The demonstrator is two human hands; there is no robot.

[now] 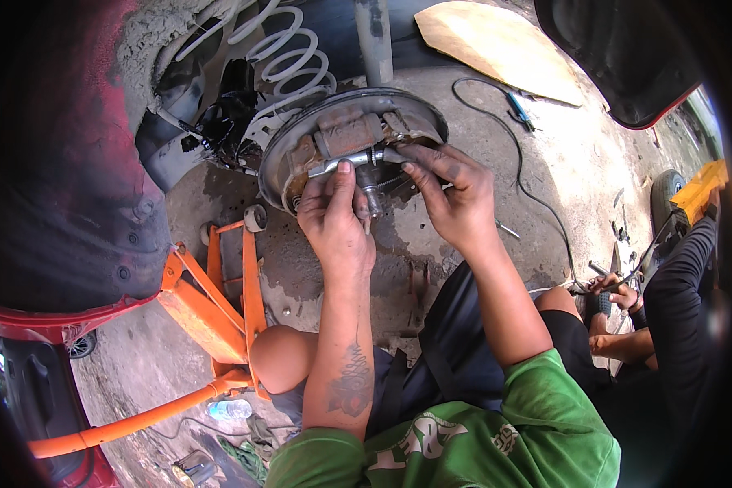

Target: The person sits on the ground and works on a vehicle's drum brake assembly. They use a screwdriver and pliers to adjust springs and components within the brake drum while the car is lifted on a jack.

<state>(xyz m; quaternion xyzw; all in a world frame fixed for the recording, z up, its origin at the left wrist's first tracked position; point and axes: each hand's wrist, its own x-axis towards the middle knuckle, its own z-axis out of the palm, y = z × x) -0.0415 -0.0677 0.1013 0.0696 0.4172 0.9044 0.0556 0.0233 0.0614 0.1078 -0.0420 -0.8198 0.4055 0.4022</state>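
Note:
A round brake backing plate with rusty parts on its face stands in front of me at the car's wheel well. Across it lies a silver brake adjuster bar, just below a rust-brown block. My left hand pinches the bar's left part, thumb on top. At its right end, my right hand is closed with thumb and fingers around the tip, which they partly hide. A metal spindle sticks out from the plate's middle between my hands. A thin coil spring shows beside it.
An orange floor jack stands at the left under the red car body. A pale coil spring hangs behind. On the concrete lie a tan board, a black cable and a bottle. Another person's sleeve is at right.

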